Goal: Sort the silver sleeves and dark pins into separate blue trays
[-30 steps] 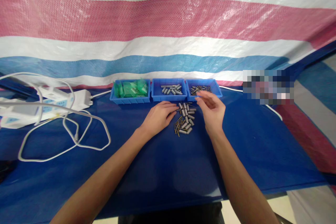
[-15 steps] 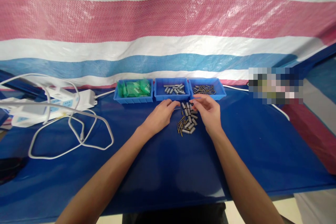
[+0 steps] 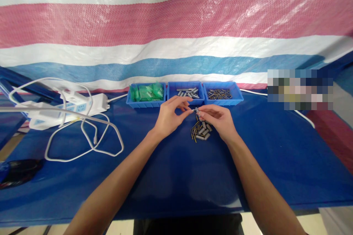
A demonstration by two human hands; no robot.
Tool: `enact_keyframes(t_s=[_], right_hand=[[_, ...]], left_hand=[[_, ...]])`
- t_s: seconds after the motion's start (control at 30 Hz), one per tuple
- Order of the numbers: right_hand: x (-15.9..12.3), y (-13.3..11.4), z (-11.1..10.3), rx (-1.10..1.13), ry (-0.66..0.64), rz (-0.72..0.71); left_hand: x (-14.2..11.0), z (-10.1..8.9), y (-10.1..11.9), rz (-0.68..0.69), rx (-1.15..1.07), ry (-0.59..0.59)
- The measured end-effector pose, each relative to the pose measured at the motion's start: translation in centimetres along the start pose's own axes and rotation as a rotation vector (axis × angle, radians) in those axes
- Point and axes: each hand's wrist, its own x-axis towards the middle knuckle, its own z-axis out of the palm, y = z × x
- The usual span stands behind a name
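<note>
My left hand (image 3: pixel 170 116) is closed in a pinch of thumb and forefinger, the other fingers loosely curled. A thin pale piece (image 3: pixel 194 109) shows at its tips, too small to name. Close against it, my right hand (image 3: pixel 219 120) has its thumb and fingertips closed on a small grey cylinder (image 3: pixel 198 112), partly hidden. Below the fingertips, a loose pile lies on the blue table (image 3: pixel 176 176): short grey cylinders (image 3: pixel 204 131) on the right and thin brass-and-dark pins (image 3: pixel 195 132) on the left. My right hand covers part of the pile.
Three blue bins stand in a row behind my hands: one with green plastic bags (image 3: pixel 147 92), one with grey cylinders (image 3: pixel 188 93), one with thin pins (image 3: pixel 220 94). Left lie a white power strip (image 3: pixel 95 104) and a looped white cable (image 3: pixel 121 143). A dark object (image 3: pixel 22 172) sits front left.
My left hand has lifted and moved right, its fingertips meeting those of my right hand. The right hand's fingers now close on a grey cylinder. The view has shifted slightly left.
</note>
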Motion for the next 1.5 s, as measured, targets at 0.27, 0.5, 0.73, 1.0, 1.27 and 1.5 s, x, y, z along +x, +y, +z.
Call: enact_keyframes(t_s=[0.27,0.5,0.73,1.0,1.27,1.5], right_hand=[[0.2,0.7,-0.2,0.09,0.043,-0.002],[0.5,0.2,-0.9,-0.014,0.252,-0.159],[0.8,-0.1,-3.2,-0.288,0.432,-0.263],[0.6,0.2,-4.5,-0.949,0.016,-0.26],[0.6,0.6,-3.0,-0.858,-0.077,-0.238],[0.0,-0.1,-1.6,-0.503,-0.066,-0.199]], left_hand=[[-0.3,0.7,-0.5,-0.052,-0.142,-0.013],[-0.6,0.9,-0.3,0.028,0.136,-0.095],[0.3,3.3,-0.1,0.176,0.571,-0.587],[0.0,2.9,-0.5,0.198,0.643,-0.598],[-0.1,0.3,-1.7,0.152,0.364,-0.466],[0.0,0.4,-0.4,-0.16,-0.154,-0.145]])
